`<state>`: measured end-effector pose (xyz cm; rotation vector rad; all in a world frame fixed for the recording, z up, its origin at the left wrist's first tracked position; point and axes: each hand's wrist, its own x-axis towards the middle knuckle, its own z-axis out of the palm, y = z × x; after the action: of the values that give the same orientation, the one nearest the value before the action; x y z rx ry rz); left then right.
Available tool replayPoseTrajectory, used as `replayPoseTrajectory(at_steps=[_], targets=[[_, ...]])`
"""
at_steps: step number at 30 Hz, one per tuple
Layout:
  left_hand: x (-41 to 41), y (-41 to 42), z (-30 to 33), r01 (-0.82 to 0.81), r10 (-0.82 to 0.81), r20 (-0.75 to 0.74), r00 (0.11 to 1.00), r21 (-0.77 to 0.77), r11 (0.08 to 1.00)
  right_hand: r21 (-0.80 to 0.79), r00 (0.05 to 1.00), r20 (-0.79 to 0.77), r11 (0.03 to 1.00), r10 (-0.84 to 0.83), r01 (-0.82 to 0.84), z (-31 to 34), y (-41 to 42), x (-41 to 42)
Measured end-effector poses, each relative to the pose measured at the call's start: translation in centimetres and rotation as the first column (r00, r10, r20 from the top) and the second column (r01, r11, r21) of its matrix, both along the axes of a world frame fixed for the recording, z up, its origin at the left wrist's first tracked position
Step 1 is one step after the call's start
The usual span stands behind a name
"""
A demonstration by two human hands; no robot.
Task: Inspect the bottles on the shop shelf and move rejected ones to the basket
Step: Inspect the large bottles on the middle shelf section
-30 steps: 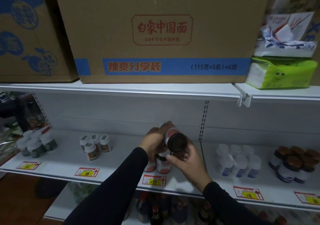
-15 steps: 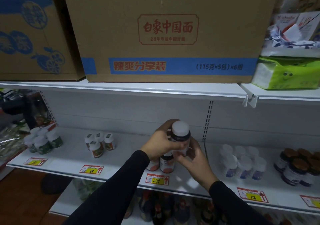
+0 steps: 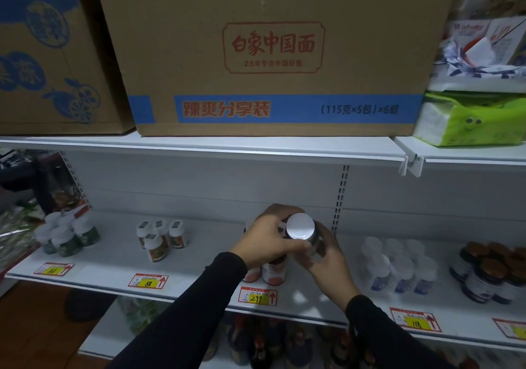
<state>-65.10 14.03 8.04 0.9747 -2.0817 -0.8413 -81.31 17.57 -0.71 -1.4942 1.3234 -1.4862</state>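
Above the middle of the white shelf (image 3: 94, 266) I hold a dark bottle with a white cap (image 3: 300, 227), tilted so its cap faces me. My left hand (image 3: 264, 243) grips it from the left with fingers curled over the top. From the right and below, my right hand (image 3: 327, 260) cups its body. Under my hands two bottles with orange labels (image 3: 273, 272) stand on the shelf behind the 299 price tag (image 3: 257, 296). No basket shows in this view.
Other bottle groups stand along the shelf: green-labelled (image 3: 67, 236) at far left, small orange ones (image 3: 160, 239), white ones (image 3: 398, 266), brown-capped ones (image 3: 495, 269) at far right. Cardboard boxes (image 3: 273, 53) and tissue packs (image 3: 469, 118) fill the upper shelf. Dark bottles (image 3: 270, 346) sit below.
The bottle has turned in my hands: its dark base faced me a second ago, then it stood upright, and now its white cap tips toward me. Both hands stayed on it.
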Motion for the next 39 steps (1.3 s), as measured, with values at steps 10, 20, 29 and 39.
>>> replayPoseTrajectory(at_steps=[10,20,29,39], targets=[[-1.9,-2.9,0.0,-0.01,0.036,0.38,0.924,-0.069,0.998,0.047,0.988,-0.147,0.998,-0.04,0.047,-3.1,-1.6,-1.9],[-4.6,-7.4,-3.9,0.028,-0.036,0.52,0.853,0.023,0.999,0.176,0.709,-0.704,0.963,-0.021,0.204,-10.3,-2.0,-3.9],[-5.3,-9.1,-6.5,0.014,0.04,0.615,0.787,-0.082,0.997,0.242,0.497,-0.863,0.938,0.092,0.246,-13.1,-1.1,-3.6],[-5.9,-9.3,-7.5,-0.017,0.133,0.676,0.725,-0.176,0.984,0.268,0.446,-0.887,0.922,0.122,0.28,-13.3,-0.9,-3.5]])
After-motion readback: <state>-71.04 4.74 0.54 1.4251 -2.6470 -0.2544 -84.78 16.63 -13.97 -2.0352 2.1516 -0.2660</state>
